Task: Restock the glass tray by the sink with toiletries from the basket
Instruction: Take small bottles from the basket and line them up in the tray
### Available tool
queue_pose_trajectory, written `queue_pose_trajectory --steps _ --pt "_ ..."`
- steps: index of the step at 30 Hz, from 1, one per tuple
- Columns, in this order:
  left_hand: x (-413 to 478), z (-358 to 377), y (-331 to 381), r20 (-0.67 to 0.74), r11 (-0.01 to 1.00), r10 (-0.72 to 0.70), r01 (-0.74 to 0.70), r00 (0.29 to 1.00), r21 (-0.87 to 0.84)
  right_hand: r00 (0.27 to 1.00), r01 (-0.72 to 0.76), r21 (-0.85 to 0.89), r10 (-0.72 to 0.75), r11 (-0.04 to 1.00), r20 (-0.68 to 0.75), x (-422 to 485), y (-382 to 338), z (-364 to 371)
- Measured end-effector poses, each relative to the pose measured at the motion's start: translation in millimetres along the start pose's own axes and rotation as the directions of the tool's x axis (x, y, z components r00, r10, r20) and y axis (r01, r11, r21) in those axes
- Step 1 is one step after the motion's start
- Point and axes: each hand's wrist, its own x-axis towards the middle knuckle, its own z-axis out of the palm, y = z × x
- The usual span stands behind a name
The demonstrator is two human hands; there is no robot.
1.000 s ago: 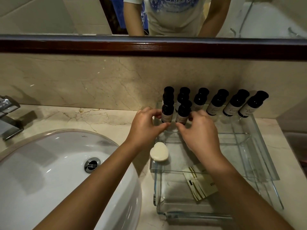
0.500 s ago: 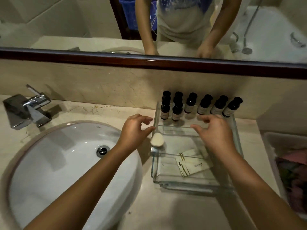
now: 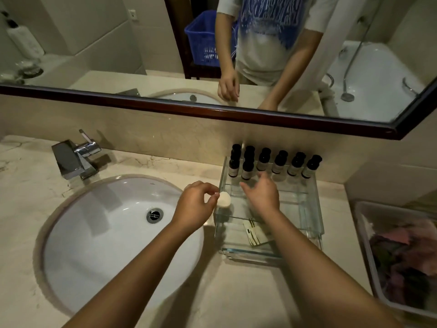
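Right hand (image 3: 262, 197) left bottles (image 3: 279, 162) standing in tray (image 3: 315, 209).

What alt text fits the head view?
Two hands hover over a glass tray beside a sink: the left hand touches a soap at its left edge, the right hand spreads open near dark bottles lining the back.

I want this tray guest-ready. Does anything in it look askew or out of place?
Slightly. The sachet lies at an angle to the front edge of the glass tray. Two bottles stand ahead of the back row at its left end only, so the bottles look lopsided. Nothing looks spilled or broken.
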Motion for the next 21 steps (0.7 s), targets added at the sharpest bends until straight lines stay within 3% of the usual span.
queue_pose_trajectory --steps 4,11,21 --pt "32 32 4 -0.012 1.000 -0.005 0.005 1.000 -0.004 0.998 0.007 -0.088 -0.013 0.996 -0.067 21 -1 19" --pt "79 61 -2 0.004 0.978 -0.121 0.119 0.993 -0.171 0.989 0.067 -0.183 -0.090 0.981 -0.121 41 8 29" --pt "93 61 -9 0.040 0.978 -0.111 0.116 0.993 -0.173 0.982 0.069 -0.175 -0.098 0.982 -0.161 48 14 33"
